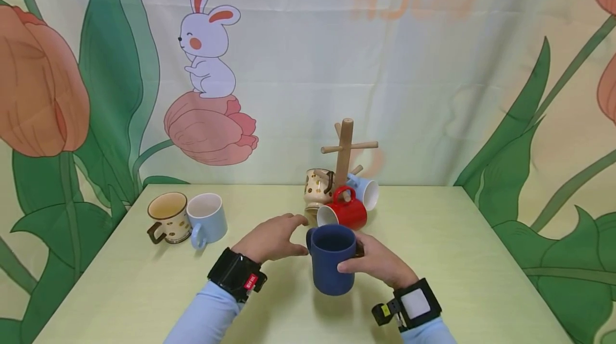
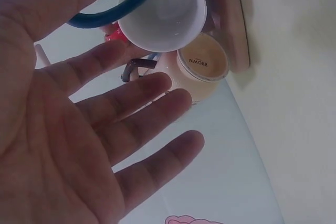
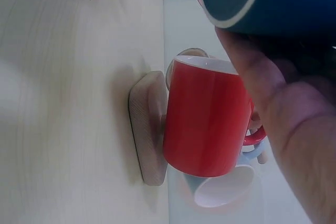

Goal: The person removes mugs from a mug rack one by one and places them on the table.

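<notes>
A dark blue mug (image 1: 333,261) is held up above the table in my right hand (image 1: 380,262), which grips its body from the right. The mug stands mouth up, its handle pointing left. My left hand (image 1: 271,238) is spread beside that handle, thumb and fingers apart, holding nothing. In the left wrist view the blue handle (image 2: 113,20) crosses close above the fingers. Just behind the blue mug, a red mug (image 3: 207,119) hangs sideways on the wooden mug tree (image 1: 344,157). A spotted cream mug (image 1: 315,186) and a light blue mug (image 1: 369,194) also hang on its lower pegs.
On the table's left side stand another spotted cream mug (image 1: 170,221) with a brown handle and a light blue mug (image 1: 212,218), side by side. The tree's upper pegs (image 1: 364,145) bear no mugs. A printed curtain (image 1: 289,66) hangs behind the table's back edge.
</notes>
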Available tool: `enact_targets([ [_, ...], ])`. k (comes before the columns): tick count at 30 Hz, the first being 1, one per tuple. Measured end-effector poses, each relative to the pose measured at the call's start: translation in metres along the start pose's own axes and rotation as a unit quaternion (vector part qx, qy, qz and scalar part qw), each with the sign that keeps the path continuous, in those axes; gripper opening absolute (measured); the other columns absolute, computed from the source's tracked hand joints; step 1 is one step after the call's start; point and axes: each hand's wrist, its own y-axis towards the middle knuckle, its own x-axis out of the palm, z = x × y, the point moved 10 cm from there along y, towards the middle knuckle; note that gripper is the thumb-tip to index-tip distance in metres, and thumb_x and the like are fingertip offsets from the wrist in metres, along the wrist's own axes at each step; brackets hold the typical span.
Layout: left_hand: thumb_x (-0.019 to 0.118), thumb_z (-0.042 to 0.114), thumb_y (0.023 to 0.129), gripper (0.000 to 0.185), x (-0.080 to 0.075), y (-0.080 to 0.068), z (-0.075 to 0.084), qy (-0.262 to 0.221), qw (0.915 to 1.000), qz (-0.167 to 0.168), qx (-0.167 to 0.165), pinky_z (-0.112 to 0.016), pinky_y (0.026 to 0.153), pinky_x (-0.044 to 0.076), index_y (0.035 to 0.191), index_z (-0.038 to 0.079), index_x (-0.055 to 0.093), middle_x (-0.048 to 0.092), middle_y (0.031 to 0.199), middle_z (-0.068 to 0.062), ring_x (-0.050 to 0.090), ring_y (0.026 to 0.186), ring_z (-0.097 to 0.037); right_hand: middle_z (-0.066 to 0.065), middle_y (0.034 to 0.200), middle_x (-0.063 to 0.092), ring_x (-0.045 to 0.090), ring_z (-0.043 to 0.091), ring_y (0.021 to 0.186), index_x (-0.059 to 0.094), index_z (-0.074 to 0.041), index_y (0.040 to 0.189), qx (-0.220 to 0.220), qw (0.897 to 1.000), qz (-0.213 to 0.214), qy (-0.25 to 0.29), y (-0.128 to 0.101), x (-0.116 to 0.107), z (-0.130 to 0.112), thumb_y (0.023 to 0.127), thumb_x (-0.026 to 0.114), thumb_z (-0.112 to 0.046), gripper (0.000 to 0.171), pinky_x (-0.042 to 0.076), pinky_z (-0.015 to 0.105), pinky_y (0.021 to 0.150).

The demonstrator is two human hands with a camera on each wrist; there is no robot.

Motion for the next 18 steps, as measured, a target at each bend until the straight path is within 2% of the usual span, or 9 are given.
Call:
enact_targets([
  [7,0.082,0.028,0.083,0.05,0.009,0.001,0.008,-0.031,0.9983,-0.037,0.035,-0.044,0.09,0.05,0.127,0.015,0.062,0.067,0.115,-0.002,0.062,0.102,-0.021,0.017,0.131,0.059,0.058,0.032,0.118,0.047,0.0,0.141,-0.006,0.999,-0.049,-0.007,0.005,0.012,0.001,0.086,0.076,-0.026,0.068,0.045,0.049,0.1],
  [13,0.079,0.02,0.086,0.033,0.012,-0.003,0.019,-0.031,0.995,-0.051,0.081,-0.038,0.085,0.051,0.117,0.018,0.07,0.07,0.098,0.009,0.062,0.088,-0.012,0.018,0.131,0.06,0.059,0.031,0.117,0.046,0.002,0.141,-0.001,0.998,-0.07,0.001,0.007,0.017,0.003,0.086,0.077,-0.027,0.069,0.045,0.047,0.1],
  [18,0.077,0.016,0.086,0.02,0.015,-0.005,0.021,-0.041,0.9934,-0.059,0.089,-0.034,0.079,0.051,0.106,0.017,0.073,0.068,0.086,0.011,0.061,0.079,-0.009,0.017,0.13,0.06,0.059,0.03,0.116,0.047,0.002,0.14,0.007,0.997,-0.076,0.001,0.007,0.019,0.005,0.086,0.077,-0.026,0.069,0.045,0.047,0.1],
])
